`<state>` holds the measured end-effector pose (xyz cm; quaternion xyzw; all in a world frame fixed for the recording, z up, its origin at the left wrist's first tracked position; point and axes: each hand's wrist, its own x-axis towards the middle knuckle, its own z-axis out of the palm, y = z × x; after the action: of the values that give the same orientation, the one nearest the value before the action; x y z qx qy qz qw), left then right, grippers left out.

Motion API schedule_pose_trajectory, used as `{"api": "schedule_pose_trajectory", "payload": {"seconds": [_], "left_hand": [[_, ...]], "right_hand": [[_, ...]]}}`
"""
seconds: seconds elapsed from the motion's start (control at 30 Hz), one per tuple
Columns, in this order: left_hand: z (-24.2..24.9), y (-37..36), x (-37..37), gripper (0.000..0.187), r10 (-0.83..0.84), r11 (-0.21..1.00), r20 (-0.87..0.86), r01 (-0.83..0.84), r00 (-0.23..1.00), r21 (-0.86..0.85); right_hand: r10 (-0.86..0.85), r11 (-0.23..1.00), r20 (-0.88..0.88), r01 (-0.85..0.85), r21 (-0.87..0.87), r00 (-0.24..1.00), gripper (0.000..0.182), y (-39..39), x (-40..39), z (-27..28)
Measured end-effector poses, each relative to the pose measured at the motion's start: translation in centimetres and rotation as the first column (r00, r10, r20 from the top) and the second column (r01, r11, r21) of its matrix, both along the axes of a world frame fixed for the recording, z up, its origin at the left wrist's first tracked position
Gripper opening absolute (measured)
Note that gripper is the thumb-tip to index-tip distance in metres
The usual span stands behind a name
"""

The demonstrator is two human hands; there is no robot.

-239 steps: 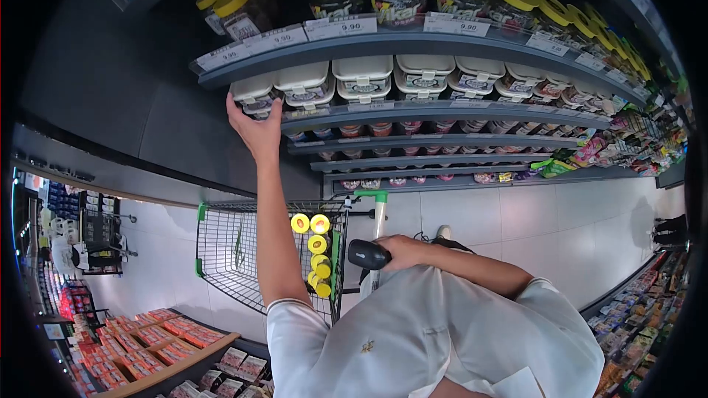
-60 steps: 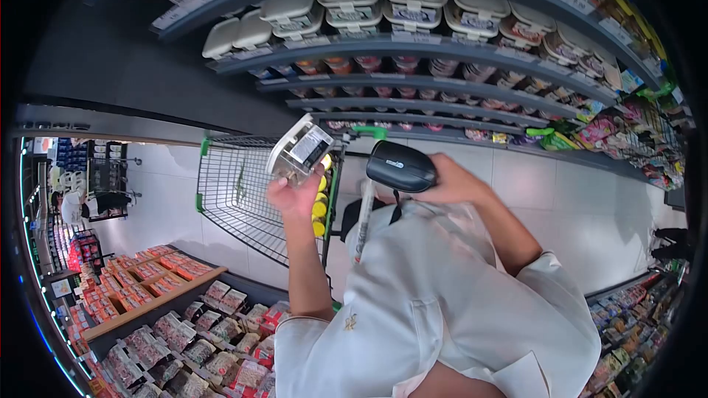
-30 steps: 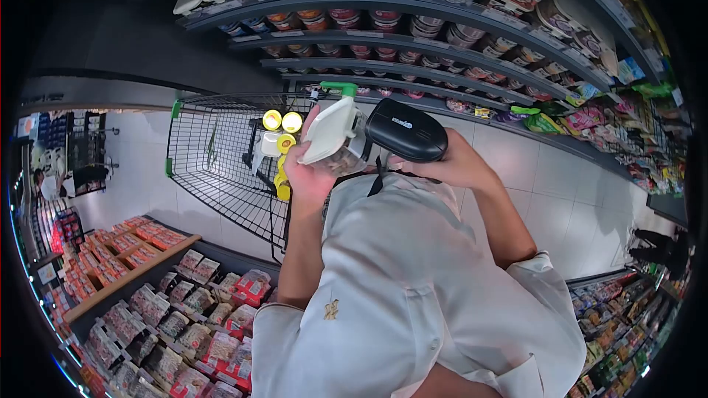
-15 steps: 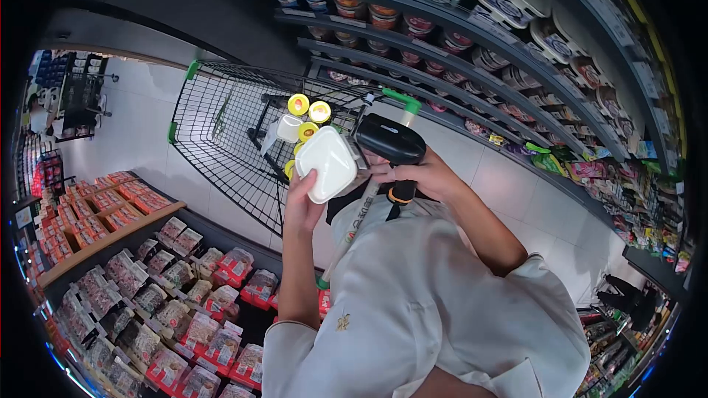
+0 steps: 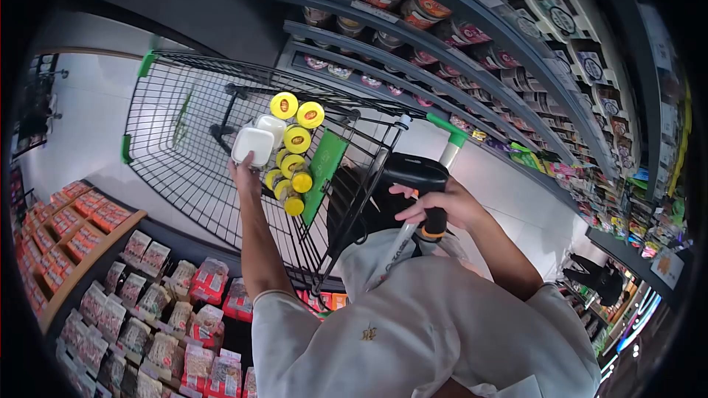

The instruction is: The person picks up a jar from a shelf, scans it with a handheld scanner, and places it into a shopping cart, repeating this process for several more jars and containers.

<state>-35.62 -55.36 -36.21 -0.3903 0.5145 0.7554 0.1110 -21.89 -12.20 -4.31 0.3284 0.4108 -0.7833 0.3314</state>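
My left hand [image 5: 247,173] reaches into the shopping cart and grips a white square lidded tub [image 5: 252,147]. A second white tub [image 5: 271,127] lies against it, partly covered. Beside them in the cart stand several jars with yellow lids [image 5: 297,140]. My right hand [image 5: 446,205] is at the cart's handle end, around a black handheld device [image 5: 415,171] with a rounded head and a grip ringed in orange. Some of its fingers stretch loosely past the grip. The exact kind of device cannot be made out.
The wire shopping cart [image 5: 184,169] has green corners and a green panel [image 5: 324,177]. Shelves [image 5: 472,44] with tubs and bowls rise at the right. Packaged goods [image 5: 155,298] fill a display at lower left, beside orange boxes [image 5: 74,228].
My left hand has moved forward and left with the white tub, from near my body down among the cart's contents. My right hand and the black device shifted slightly right and down in view.
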Motion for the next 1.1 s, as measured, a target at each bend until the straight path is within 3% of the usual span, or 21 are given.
{"api": "schedule_pose_trajectory", "payload": {"seconds": [0.03, 0.1, 0.23, 0.33, 0.5, 0.6, 0.83, 0.93, 0.97, 1.0, 1.03, 1.1], "left_hand": [[-1.5, 0.2, -0.8, 0.068, -0.014, 0.999, 0.044, 0.016, 0.999, -0.032], [-4.4, 0.8, -2.0, 0.07, -0.037, 0.995, 0.132, 0.049, 0.991, -0.092], [-7.6, 1.3, -2.6, 0.067, -0.035, 0.998, 0.005, 0.035, 0.999, 0.061], [-9.1, 0.9, -2.5, 0.062, -0.088, 0.992, -0.009, 0.089, 0.996, 0.085], [-9.6, 0.8, -1.9, 0.058, -0.138, 0.983, -0.057, 0.144, 0.989, 0.112], [-10.4, 1.0, -1.5, 0.057, -0.238, 0.971, 0.01, 0.238, 0.971, 0.028], [-11.3, 1.0, -1.3, 0.056, -0.254, 0.959, 0.06, 0.26, 0.965, -0.112], [-11.6, 1.4, -1.3, 0.057, -0.297, 0.919, 0.035, 0.295, 0.954, -0.261], [-16.4, -0.2, -0.9, 0.064, -0.316, 0.863, -0.001, 0.288, 0.949, -0.415], [-16.2, 0.4, -1.3, 0.073, -0.295, 0.728, 0.112, 0.3, 0.949, -0.616], [-14.5, 1.3, -2.2, 0.078, -0.272, 0.621, 0.222, 0.347, 0.936, -0.703], [-9.8, 4.3, -3.4, 0.063, -0.249, 0.367, 0.132, 0.219, 0.959, -0.904]], "right_hand": [[0.001, 0.999, 0.023, -0.002, 0.037, 1.0, 0.029, -0.4, -0.4, 0.6], [-0.013, 0.999, 0.023, 0.012, 0.048, 1.0, 0.031, -0.4, 0.0, 0.0], [-0.006, 0.996, 0.018, 0.004, 0.09, 1.0, 0.049, -0.5, 0.3, -0.4], [0.022, 0.992, 0.052, -0.028, 0.127, 0.998, 0.055, -0.8, -0.3, 0.2], [-0.001, 0.99, 0.099, -0.013, 0.144, 0.995, 0.055, -0.8, -0.4, 0.2], [-0.031, 0.992, 0.103, 0.018, 0.128, 0.994, 0.052, -0.6, 0.3, -0.2], [-0.023, 0.992, 0.067, 0.015, 0.125, 0.998, 0.044, -0.5, 1.0, -0.8], [0.036, 0.982, 0.043, -0.043, 0.185, 0.998, 0.041, -0.8, 0.4, -0.4], [0.041, 0.983, 0.052, -0.049, 0.175, 0.998, 0.039, -0.9, 0.6, -0.5], [0.043, 0.984, 0.055, -0.052, 0.172, 0.998, 0.036, -0.8, 1.1, -0.9], [0.043, 0.984, 0.055, -0.052, 0.171, 0.998, 0.034, -0.6, 1.1, -0.9], [0.062, 0.982, 0.048, -0.069, 0.176, 0.997, 0.026, -0.6, 1.1, -0.6]]}}
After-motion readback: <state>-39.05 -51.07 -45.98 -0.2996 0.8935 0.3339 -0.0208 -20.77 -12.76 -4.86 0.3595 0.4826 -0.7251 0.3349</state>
